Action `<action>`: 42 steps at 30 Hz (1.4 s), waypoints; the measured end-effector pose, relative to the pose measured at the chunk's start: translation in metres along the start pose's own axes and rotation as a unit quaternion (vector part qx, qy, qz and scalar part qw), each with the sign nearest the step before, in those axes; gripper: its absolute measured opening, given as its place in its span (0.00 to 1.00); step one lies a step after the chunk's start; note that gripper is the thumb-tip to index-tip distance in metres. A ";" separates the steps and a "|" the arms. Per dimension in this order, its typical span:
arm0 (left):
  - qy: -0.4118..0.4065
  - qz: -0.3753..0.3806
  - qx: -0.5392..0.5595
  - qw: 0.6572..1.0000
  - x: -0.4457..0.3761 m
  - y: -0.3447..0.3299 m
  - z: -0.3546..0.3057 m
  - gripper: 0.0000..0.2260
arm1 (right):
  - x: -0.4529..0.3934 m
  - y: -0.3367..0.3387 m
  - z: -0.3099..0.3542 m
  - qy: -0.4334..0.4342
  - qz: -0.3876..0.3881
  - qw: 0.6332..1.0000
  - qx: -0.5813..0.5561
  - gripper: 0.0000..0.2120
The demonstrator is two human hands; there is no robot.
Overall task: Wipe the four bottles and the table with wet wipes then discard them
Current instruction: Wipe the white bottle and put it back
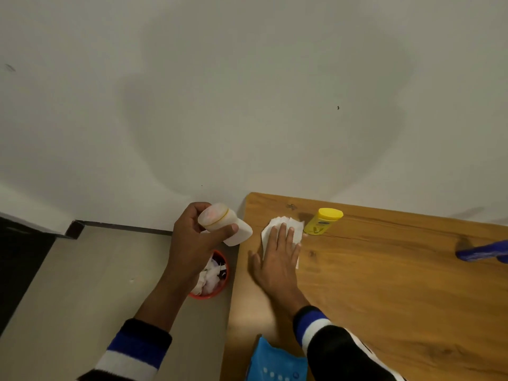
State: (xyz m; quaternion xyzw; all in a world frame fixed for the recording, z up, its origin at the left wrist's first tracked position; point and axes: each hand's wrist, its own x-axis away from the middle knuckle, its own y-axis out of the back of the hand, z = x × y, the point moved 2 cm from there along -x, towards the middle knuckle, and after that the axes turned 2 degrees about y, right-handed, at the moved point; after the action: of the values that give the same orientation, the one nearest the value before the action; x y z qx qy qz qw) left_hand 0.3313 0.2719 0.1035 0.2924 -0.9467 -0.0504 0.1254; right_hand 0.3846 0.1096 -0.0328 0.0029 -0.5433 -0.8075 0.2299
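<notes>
Left hand (192, 240) grips white bottle (226, 226) off table edge. Right hand (277, 259) flat, fingers straight, pressing wet wipe (283, 225) onto wooden table (398, 284).

blue bottle (483, 253) cut off (right edge) | yellow bottle (323, 221) label unreadable

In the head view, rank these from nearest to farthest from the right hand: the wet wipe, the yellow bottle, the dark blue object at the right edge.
From the right hand:
1. Wet wipe, flat under its fingers on the table.
2. Yellow bottle, just right of the wipe, near the wall.
3. Dark blue object, far right edge of the frame.
</notes>
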 end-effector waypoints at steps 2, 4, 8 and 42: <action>0.006 0.003 -0.003 1.000 -0.006 0.004 0.004 0.20 | -0.006 -0.007 -0.002 0.030 0.003 0.999 0.028 0.38; 0.011 0.007 -0.005 1.000 -0.010 0.006 0.008 0.21 | -0.015 -0.017 -0.009 0.036 0.029 0.997 0.064 0.39; 0.021 0.013 0.001 1.000 -0.015 0.008 0.014 0.21 | -0.044 -0.025 -0.026 0.051 0.016 0.992 0.116 0.40; 0.011 0.030 -0.009 0.999 -0.031 0.000 0.006 0.19 | -0.108 -0.033 -0.021 -0.062 -0.055 0.992 0.095 0.43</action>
State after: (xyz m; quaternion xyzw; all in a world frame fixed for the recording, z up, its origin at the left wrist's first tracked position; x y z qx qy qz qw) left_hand 0.3543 0.2902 0.0909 0.2636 -0.9530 -0.0525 0.1399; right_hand 0.4743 0.1411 -0.0966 0.0046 -0.6294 -0.7625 0.1501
